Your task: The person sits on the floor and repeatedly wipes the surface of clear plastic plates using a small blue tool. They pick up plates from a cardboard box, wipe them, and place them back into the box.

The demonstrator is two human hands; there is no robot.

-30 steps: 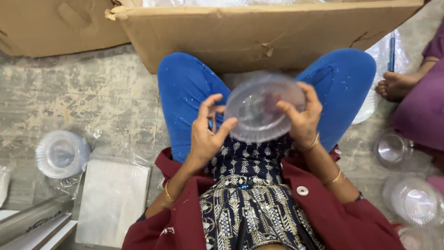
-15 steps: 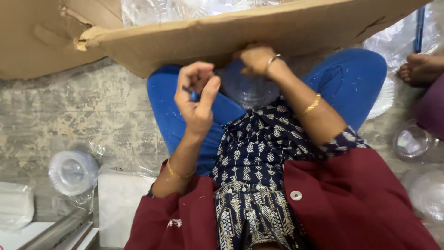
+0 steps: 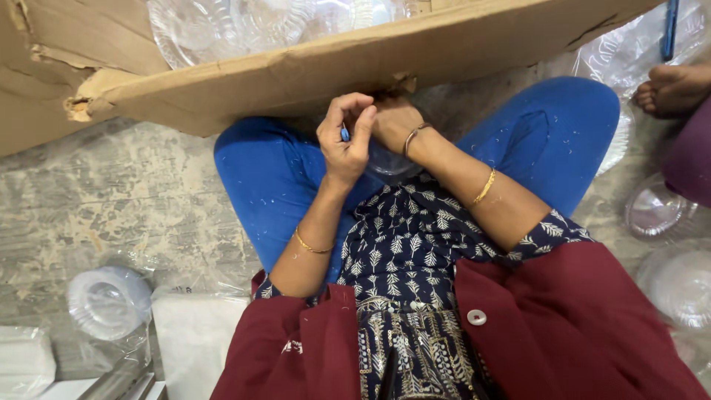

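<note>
My left hand (image 3: 345,144) is raised over my lap, thumb and fingers pinched on a small blue piece (image 3: 345,135). My right hand (image 3: 394,122) sits just beside it, tucked against the lower edge of a large cardboard box flap (image 3: 311,74). It grips a clear plastic lid (image 3: 386,161), of which only a part shows below the hand. The two hands touch. Inside the open box lie several clear plastic plates (image 3: 222,26). I sit cross-legged in blue trousers.
A bagged stack of clear lids (image 3: 109,300) and a white packet (image 3: 194,341) lie on the floor at the left. Clear plastic containers (image 3: 655,209) sit at the right, near another person's foot (image 3: 672,89). A blue pen (image 3: 670,28) lies on plastic wrap.
The clear lid, held up in plain view a second ago, has gone down against the box flap under my right hand. My left hand has closed into a pinch beside it.
</note>
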